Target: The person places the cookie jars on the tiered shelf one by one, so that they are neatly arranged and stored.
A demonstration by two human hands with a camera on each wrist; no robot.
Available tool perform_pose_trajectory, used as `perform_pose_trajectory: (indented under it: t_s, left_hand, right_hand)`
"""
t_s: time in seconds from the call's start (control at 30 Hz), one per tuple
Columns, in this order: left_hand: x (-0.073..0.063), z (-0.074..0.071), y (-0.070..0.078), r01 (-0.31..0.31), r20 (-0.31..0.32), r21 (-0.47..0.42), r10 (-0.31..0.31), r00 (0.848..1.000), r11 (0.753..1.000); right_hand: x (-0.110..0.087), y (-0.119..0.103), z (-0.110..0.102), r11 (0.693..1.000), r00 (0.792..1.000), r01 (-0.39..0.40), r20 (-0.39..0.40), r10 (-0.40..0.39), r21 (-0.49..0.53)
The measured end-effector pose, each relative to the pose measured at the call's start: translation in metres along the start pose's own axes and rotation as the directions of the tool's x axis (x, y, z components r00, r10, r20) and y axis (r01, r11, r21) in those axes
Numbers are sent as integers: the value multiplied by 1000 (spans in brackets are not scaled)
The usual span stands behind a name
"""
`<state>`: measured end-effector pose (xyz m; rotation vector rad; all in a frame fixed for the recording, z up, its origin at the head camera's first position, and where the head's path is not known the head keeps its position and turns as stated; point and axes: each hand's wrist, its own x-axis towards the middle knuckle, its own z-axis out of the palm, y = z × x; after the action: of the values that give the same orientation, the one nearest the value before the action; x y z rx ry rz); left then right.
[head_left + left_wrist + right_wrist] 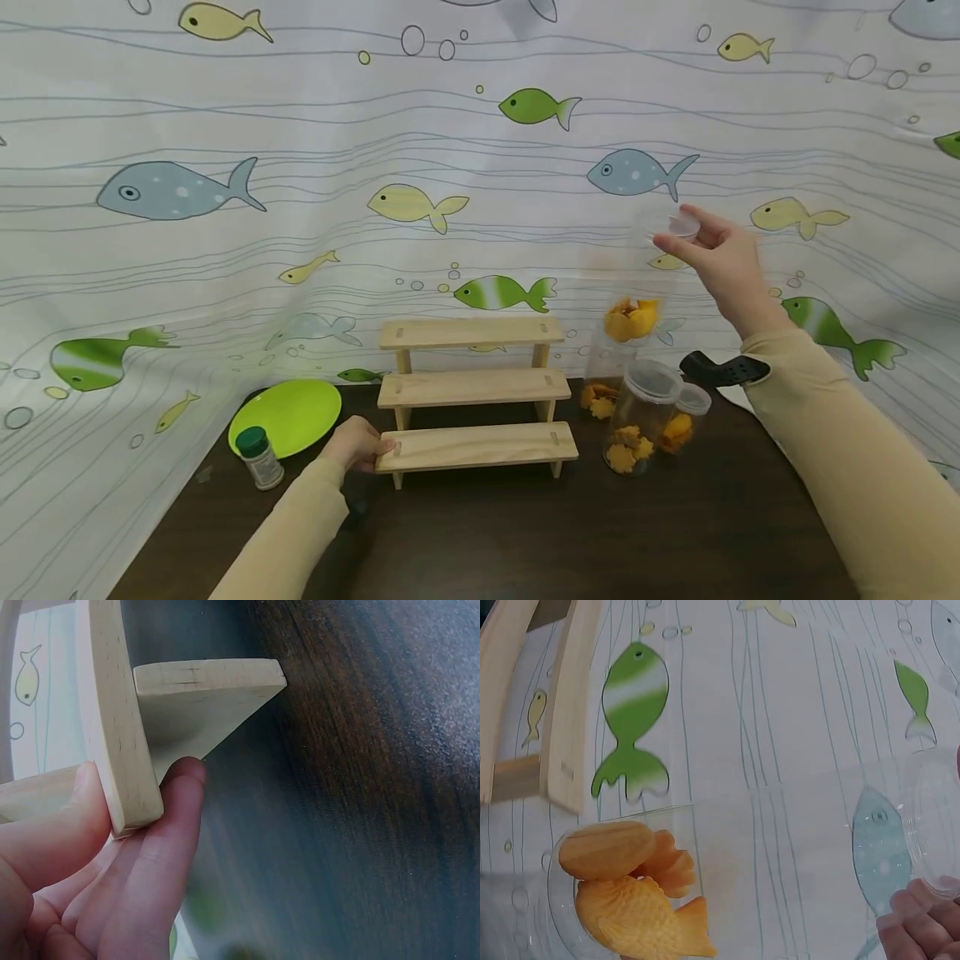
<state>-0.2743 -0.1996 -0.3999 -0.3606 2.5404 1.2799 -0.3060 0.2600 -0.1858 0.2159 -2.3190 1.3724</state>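
My left hand (356,442) pinches the left end of the lowest step of a three-tier wooden stand (472,447), thumb on top and fingers beneath in the left wrist view. Raised at the right, my right hand (720,258) grips the round top of a tall clear jar (780,825), which hangs upright. Orange-yellow pieces lie at its bottom, among them a fish-shaped one (641,915). Its base overlaps another clear jar (603,362) behind the table's right part. Closer stand a lidded jar (652,387) and a smaller one (693,400), both with orange pieces inside.
A lime-green plate (296,408) lies at the back left, with a small green-capped shaker (258,458) before it. The dark table (562,542) meets a fish-patterned cloth (337,125) at the back. A white item (735,397) shows under the right forearm.
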Motion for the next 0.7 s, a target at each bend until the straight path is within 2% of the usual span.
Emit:
perform_pose_trajectory:
  t_s: [0.17, 0.37, 0.7]
  left_hand:
    - [-1, 0, -3, -4, -14, -17, 4, 1000, 1000]
    - [-1, 1, -2, -2, -19, -20, 2, 1000, 1000]
    - [3, 1, -3, -3, -28, -16, 2, 1000, 1000]
  right_hand:
    - [6, -13, 31, 997, 1000, 23, 14, -24, 67]
    - [10, -26, 61, 995, 999, 38, 12, -39, 96]
    - [14, -41, 106, 970, 992, 59, 95, -84, 235]
